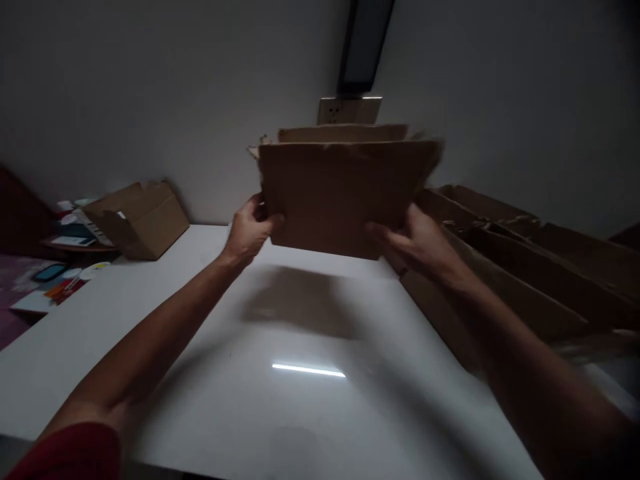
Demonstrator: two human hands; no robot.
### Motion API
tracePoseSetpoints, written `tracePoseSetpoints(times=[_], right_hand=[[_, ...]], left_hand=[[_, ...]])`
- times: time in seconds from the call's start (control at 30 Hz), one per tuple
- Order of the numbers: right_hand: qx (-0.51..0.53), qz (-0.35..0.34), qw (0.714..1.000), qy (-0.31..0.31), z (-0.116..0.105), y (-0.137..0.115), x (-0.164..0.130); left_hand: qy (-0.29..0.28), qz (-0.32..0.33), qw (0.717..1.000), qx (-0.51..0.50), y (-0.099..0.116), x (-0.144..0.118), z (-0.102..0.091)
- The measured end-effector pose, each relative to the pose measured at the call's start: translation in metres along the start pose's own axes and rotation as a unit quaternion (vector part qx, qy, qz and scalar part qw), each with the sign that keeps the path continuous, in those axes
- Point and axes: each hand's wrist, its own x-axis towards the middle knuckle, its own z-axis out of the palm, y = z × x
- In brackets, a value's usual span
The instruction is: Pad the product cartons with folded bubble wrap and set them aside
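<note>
A brown cardboard box [335, 193] is held up above the white table [240, 400], its top edges rough and its near side facing me. On its left side my left hand [250, 230] grips it, the thumb lying on the near face. My right hand [417, 240] clasps the right side the same way, thumb on the front. The far fingers of both hands are partly hidden by the box. Its shadow falls on the tabletop below. What is inside the box cannot be seen.
Several open cardboard boxes [520, 280] stand along the right side. Another cardboard box [143, 217] rests tilted at the table's back left corner. Small items [65, 287] lie beyond the left edge. On the wall behind are a socket plate [350, 111] and a dark panel [367, 47].
</note>
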Motion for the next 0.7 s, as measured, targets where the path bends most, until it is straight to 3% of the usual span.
tracePoseSetpoints(times=[0.13,0.3,0.4,0.5,0.7], right_hand=[[0.003,0.041,0.999,0.027,-0.007,-0.005,-0.014],[-0.001,-0.006,0.998,-0.062,0.029,-0.038,0.003],[0.013,-0.017,0.998,-0.057,0.043,-0.039,0.013],[-0.01,0.038,0.998,-0.041,0.044,-0.014,-0.012],[-0.075,0.184,0.98,-0.014,0.043,0.036,-0.114]], left_hand=[[-0.04,0.012,0.999,-0.008,0.011,-0.021,-0.004],[0.082,0.0,0.995,0.052,0.022,-0.04,-0.059],[0.088,0.012,0.994,0.066,0.015,-0.038,-0.07],[0.033,-0.014,0.998,0.045,-0.009,-0.044,-0.051],[-0.099,-0.086,0.99,0.05,-0.078,-0.07,0.012]])
